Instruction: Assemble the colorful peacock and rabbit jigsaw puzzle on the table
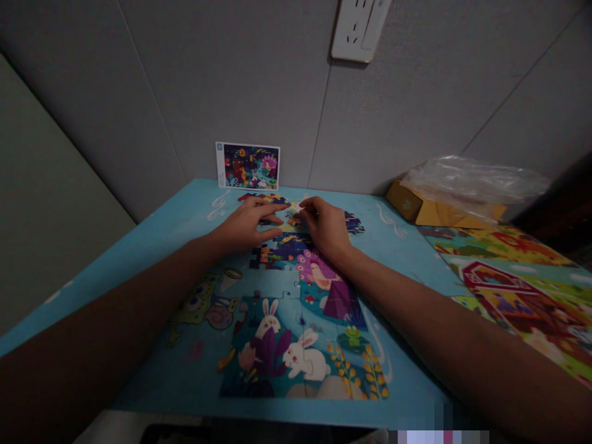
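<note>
A partly joined puzzle (300, 345) with white rabbits, a frog and a pink peacock lies on the light blue table (176, 237). Loose puzzle pieces (355, 223) are spread beyond its far edge. My left hand (247, 227) rests over these pieces, palm down, its fingers stretched and apart with nothing in them. Close to its fingertips, my right hand (326, 228) bends its fingers together over the same pieces. Whatever is between those fingers is too dim and small to make out. Both forearms reach in from the near side, the right one passing beside the puzzle.
A picture card (252, 166) leans against the grey wall (259, 80) behind the table. At the back right sits a yellow cardboard box (407, 200) with a clear plastic bag (472, 179) on it. Colourful picture sheets (522, 283) lie at the right.
</note>
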Motion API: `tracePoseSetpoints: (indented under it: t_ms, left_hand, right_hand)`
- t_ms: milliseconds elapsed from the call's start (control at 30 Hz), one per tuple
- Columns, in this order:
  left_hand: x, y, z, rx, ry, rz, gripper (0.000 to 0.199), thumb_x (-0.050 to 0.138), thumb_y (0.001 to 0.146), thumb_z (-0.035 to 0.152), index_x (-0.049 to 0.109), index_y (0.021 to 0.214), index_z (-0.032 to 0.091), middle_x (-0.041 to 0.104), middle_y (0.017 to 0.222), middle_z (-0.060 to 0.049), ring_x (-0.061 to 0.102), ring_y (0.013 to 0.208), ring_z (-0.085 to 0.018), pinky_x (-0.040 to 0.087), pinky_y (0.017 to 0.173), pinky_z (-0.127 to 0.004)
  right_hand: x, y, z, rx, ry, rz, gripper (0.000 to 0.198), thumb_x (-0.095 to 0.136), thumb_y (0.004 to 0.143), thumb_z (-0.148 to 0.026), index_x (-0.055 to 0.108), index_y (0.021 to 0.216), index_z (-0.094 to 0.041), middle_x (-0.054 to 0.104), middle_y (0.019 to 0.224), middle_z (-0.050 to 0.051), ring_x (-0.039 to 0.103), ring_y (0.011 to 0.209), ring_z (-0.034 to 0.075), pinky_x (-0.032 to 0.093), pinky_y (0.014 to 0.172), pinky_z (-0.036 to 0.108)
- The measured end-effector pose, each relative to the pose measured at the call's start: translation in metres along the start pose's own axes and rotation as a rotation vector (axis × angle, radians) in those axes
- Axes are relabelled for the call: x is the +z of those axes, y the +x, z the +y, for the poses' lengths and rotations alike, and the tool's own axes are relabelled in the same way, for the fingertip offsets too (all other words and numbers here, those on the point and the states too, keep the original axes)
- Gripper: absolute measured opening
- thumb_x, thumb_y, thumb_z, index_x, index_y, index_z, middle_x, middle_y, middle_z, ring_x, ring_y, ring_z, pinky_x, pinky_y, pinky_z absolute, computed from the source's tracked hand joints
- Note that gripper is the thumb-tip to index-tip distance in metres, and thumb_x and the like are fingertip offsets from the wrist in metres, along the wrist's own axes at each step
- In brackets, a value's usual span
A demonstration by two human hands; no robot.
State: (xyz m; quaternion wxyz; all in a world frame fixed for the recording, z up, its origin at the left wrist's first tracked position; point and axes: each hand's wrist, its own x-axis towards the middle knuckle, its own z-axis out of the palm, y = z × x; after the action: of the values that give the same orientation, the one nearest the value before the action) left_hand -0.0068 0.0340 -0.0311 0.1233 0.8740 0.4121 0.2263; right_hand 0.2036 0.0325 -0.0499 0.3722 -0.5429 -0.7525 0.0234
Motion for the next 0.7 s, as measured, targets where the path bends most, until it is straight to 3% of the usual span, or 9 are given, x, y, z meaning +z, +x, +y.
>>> tracePoseSetpoints:
  t_ms: [167, 333, 700]
  left_hand:
    - [0.0022, -0.0004, -0.0023, -0.010, 0.021, -0.018, 0.062, 0.059, 0.086, 0.040, 0.055, 0.142, 0.013, 0.075, 0.108, -0.010, 0.046, 0.127, -0.029, 0.038, 0.110, -0.045]
    - [0.0036, 0.0002, -0.0047, -0.024, 0.094, -0.008, 0.048, 0.059, 0.084, 0.040, 0.070, 0.125, 0.017, 0.068, 0.119, -0.013, 0.049, 0.126, -0.031, 0.042, 0.107, -0.047]
    - [0.0029, -0.0001, -0.0034, 0.011, 0.091, 0.020, 0.036, 0.057, 0.085, 0.033, 0.075, 0.113, 0.020, 0.072, 0.106, -0.009, 0.054, 0.121, -0.027, 0.045, 0.104, -0.043]
  right_hand:
    - [0.0030, -0.0019, -0.0002, -0.048, -0.159, -0.056, 0.027, 0.055, 0.092, -0.023, 0.068, 0.113, -0.014, 0.073, 0.108, 0.013, 0.062, 0.104, 0.028, 0.044, 0.094, 0.038]
    - [0.0041, -0.0030, -0.0010, 0.028, -0.319, -0.184, 0.032, 0.056, 0.091, -0.035, 0.070, 0.110, -0.012, 0.072, 0.110, 0.018, 0.060, 0.104, 0.033, 0.043, 0.094, 0.043]
    - [0.0075, -0.0004, 0.0057, 0.036, -0.258, -0.154, 0.038, 0.062, 0.089, -0.031, 0.063, 0.120, -0.010, 0.070, 0.112, 0.018, 0.059, 0.106, 0.032, 0.041, 0.097, 0.044]
